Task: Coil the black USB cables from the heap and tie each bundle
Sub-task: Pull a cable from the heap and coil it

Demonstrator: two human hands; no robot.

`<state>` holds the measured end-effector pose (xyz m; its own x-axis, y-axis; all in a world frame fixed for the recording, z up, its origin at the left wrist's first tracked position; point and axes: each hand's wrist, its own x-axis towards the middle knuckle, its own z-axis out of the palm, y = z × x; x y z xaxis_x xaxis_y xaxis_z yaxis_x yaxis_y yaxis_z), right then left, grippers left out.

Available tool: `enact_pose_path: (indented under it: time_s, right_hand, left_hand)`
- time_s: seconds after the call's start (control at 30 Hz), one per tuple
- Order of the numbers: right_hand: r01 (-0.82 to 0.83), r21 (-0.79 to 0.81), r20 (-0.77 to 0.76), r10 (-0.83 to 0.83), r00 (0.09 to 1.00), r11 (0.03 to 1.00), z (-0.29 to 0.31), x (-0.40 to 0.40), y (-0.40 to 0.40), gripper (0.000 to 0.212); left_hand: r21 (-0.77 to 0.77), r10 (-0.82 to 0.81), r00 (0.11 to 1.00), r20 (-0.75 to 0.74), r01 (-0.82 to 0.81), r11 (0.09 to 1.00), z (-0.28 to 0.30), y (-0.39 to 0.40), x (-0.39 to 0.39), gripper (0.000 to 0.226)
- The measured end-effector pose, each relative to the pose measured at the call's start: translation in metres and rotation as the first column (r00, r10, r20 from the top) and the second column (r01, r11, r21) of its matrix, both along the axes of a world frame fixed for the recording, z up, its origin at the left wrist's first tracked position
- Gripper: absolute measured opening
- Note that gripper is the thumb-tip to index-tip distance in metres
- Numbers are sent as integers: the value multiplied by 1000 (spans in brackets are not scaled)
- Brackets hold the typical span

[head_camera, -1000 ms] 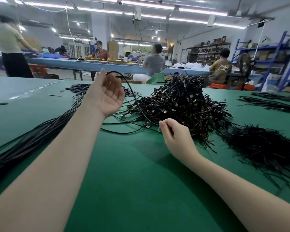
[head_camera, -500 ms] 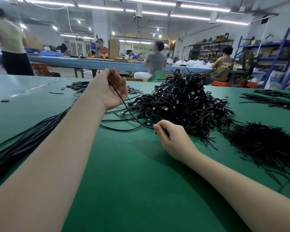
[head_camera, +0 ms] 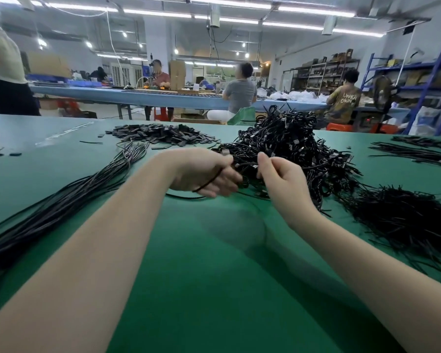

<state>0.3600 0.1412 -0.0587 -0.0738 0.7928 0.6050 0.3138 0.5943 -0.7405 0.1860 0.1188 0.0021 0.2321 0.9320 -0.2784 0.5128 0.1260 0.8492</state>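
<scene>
Head view: left hand (head_camera: 209, 175) and right hand (head_camera: 281, 174) meet just before the heap (head_camera: 290, 149) on the green worktop (head_camera: 201, 263). Both grips pinch one black cable (head_camera: 245, 164), running left-right between them; its slack trails under the left hand.

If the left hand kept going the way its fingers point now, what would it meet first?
The left hand, gripping a black cable, points right toward the right hand. It would likely meet that hand's fingers first, then the heap of cables behind, though depth between the hands is unclear.
</scene>
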Motion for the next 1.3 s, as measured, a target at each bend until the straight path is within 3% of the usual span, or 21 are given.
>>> enact_pose_path:
  time_s: [0.07, 0.13, 0.17, 0.23, 0.27, 0.37, 0.43, 0.5, 0.53, 0.6, 0.67, 0.73, 0.83, 0.9, 0.97, 1.07, 1.13, 1.17, 1.2, 1.27, 1.3]
  right_hand:
    - [-122, 78, 59, 118, 991, 989, 2, -14, -15, 36]
    - [-303, 32, 175, 293, 940, 952, -6, -27, -28, 31]
    - [-382, -36, 269, 377, 886, 923, -11, -30, -32, 30]
    - [-432, -196, 385, 475, 792, 880, -22, -32, -31, 30]
    - [-400, -235, 379, 462, 802, 886, -24, -29, -27, 30]
    - [-180, -243, 231, 237, 944, 953, -13, -15, -10, 32]
    - [-89, -214, 78, 108, 991, 973, 5, -4, -1, 35]
    - [-45, -101, 7, 46, 999, 994, 23, -1, 0, 34]
    - [-44, -31, 24, 44, 999, 999, 29, -4, -4, 32]
    - [-140, 57, 79, 135, 988, 989, 35, -16, -15, 27]
    - [-337, -21, 35, 338, 941, 941, 30, -28, -22, 27]
    - [-498, -209, -81, 492, 867, 842, 19, -31, -21, 28]
    - [-455, -473, 31, 530, 847, 754, -5, -21, -12, 28]
    - [-351, -584, 81, 483, 872, 732, -12, -12, -6, 29]
    - [-193, -513, 147, 307, 940, 837, -6, -4, 0, 33]
    - [-6, -241, 101, 32, 994, 970, 21, 2, 3, 35]
    - [-35, -131, 40, 41, 998, 991, 39, -1, -3, 35]
    - [-78, -92, 52, 83, 995, 993, 45, -5, -8, 34]
    - [-129, -63, 87, 134, 987, 990, 48, -10, -15, 33]
    - [-247, -63, 132, 253, 958, 967, 45, -22, -25, 31]
    - [-305, -102, 113, 315, 942, 947, 41, -26, -27, 30]
  left_hand:
    - [160, 225, 932, 284, -277, 947, -1, 9, 1, 48]
    - [181, 271, 724, 634, -480, 858, 9, 15, -10, 47]
    - [159, 217, 605, 766, -505, 848, 17, 15, -18, 48]
    - [176, -2, 399, 917, -401, 899, 31, 7, -34, 45]
    - [233, -91, 387, 918, -337, 912, 37, 2, -43, 41]
    - [336, -195, 687, 700, -76, 939, 47, -14, -58, 33]
    - [176, -231, 882, 410, 172, 969, 44, -24, -48, 36]
    - [2, -220, 969, 110, 221, 975, 34, -22, -28, 47]
    - [-1, -160, 986, 55, 160, 987, 30, -19, -18, 48]
    - [123, 22, 981, 191, -46, 991, 27, -10, -3, 42]
    - [225, 123, 871, 476, -256, 940, 31, -5, -1, 38]
    - [239, 82, 705, 705, -344, 908, 40, -5, -4, 39]
    - [248, -81, 495, 865, -282, 927, 51, -17, -15, 35]
    - [290, -161, 518, 840, -179, 940, 55, -22, -25, 34]
    - [312, -250, 660, 709, 26, 950, 55, -26, -34, 37]
    - [171, -250, 941, 227, 215, 962, 41, -22, -28, 39]
    - [88, -139, 990, 8, 138, 987, 31, -15, -12, 44]
    - [108, -72, 997, 37, 67, 992, 27, -11, -5, 43]
    - [137, -7, 985, 173, -17, 990, 24, -8, 0, 42]
    - [157, 39, 857, 513, -139, 978, 24, -2, 2, 41]
    - [177, 19, 791, 611, -160, 971, 24, -1, 2, 42]
